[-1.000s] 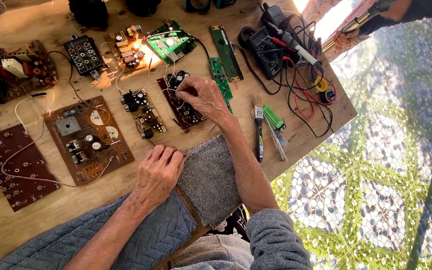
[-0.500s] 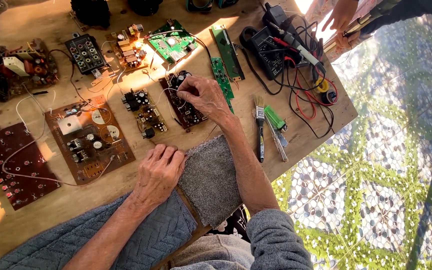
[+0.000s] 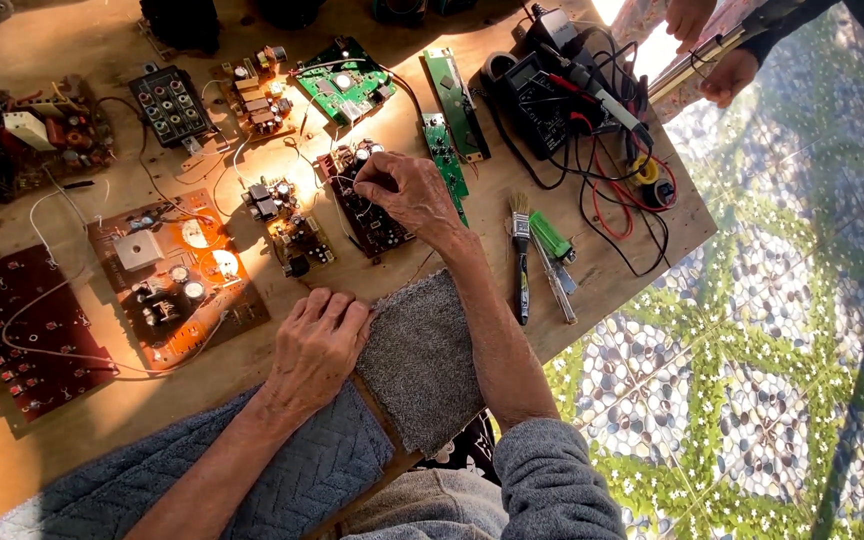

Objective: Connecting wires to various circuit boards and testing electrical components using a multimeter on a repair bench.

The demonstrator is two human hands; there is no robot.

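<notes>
My right hand [image 3: 404,190] rests on a dark brown circuit board [image 3: 364,212] in the middle of the wooden table [image 3: 102,440]. Its fingertips are pinched on something small on that board; what it is I cannot tell. My left hand [image 3: 318,345] lies flat, palm down, on the table's near edge, touching a grey cloth [image 3: 422,360] that hangs over the edge. A small board with black parts [image 3: 287,225] lies between the two hands.
Several circuit boards are spread out: green ones [image 3: 344,82] at the back, brown ones [image 3: 177,275] at the left. A brush [image 3: 521,255] and green-handled tool [image 3: 550,240] lie right of my arm. A black multimeter with red and black leads [image 3: 552,100] sits far right. Another person's hands [image 3: 712,50] hold a rod at top right.
My hands have hardly moved. The other person's hands have come further into view at the top right, and the sunlight patch on the boards has shifted.
</notes>
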